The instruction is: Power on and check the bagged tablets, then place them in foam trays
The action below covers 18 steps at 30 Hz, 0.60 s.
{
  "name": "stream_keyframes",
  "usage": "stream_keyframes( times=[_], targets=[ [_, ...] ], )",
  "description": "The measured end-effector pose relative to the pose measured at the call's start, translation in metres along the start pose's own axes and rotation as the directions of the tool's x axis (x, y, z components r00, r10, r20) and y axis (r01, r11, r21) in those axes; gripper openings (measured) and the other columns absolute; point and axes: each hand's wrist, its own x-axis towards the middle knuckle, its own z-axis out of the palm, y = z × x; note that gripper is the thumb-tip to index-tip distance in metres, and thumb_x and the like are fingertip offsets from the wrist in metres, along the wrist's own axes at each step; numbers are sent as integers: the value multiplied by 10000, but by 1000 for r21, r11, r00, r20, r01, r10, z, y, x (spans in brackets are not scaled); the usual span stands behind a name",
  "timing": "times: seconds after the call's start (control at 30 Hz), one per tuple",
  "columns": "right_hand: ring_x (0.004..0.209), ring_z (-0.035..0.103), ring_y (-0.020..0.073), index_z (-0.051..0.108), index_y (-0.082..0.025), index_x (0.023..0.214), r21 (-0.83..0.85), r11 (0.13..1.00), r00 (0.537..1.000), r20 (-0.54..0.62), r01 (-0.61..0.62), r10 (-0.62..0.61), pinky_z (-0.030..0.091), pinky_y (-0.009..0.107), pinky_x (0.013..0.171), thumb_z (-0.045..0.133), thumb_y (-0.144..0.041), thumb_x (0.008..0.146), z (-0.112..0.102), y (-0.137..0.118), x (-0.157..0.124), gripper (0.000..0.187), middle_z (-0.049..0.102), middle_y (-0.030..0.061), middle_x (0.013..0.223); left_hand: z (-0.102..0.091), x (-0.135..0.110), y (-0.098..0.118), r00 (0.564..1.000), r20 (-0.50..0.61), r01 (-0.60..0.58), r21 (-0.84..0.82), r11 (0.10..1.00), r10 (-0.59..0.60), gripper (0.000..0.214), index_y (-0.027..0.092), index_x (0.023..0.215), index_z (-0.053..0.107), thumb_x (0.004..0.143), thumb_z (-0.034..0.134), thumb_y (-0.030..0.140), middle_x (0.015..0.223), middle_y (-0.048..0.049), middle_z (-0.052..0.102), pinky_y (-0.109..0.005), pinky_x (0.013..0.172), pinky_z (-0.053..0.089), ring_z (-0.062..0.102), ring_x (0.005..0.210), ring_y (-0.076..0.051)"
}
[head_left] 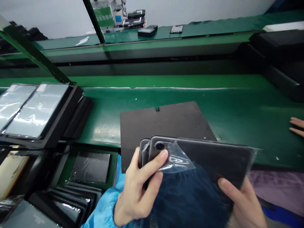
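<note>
My left hand [140, 190], in a blue sleeve [104, 205], grips the left end of at least two stacked tablets. Its index finger presses beside the round camera lens of the top dark tablet [209, 158]. Around that corner, see-through film [179, 158] is folded back and wrinkled. My right hand [244, 202] holds the same tablet by its lower right side, thumb lying on the back. Behind the tablets a black board [166, 120] with a small notch lies on the green bench.
At left, a black tray [54, 123] holds film-covered tablets [38, 110]. Below it are another wrapped tablet [91, 167] and stacked dark devices [71, 202]. A green post [35, 53] slants at upper left. Another person's hand [297, 126] enters at right, below black trays [282, 60].
</note>
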Motion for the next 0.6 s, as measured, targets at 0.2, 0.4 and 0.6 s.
stream_keyframes(
  times=[0.2,0.4,0.6],
  targets=[
    [845,766,393,809,-270,978,-9,998,998,32,56,-55,670,374,631,1029,-418,337,-5,4,3,693,786,126,981,0,-1,1,1000,13,-4,12,1000,4,623,277,1575,477,996,507,49,1531,-44,511,-287,1113,472,503,1377,-204],
    [904,764,401,800,-283,1134,1,999,980,193,43,-42,684,446,720,1011,-386,510,-22,11,14,667,780,120,1066,1,-1,2,1000,15,9,8,1000,-9,611,290,1574,478,1008,514,62,1517,-52,515,-297,1111,475,523,1346,-204],
    [1022,752,322,774,-281,1223,11,988,961,228,156,-154,664,314,818,997,-407,608,-7,3,8,667,775,61,1123,8,7,5,995,1,102,-5,995,-102,567,330,1545,517,1038,506,77,1534,-47,512,-302,1116,478,500,1396,-210]
  ],
)
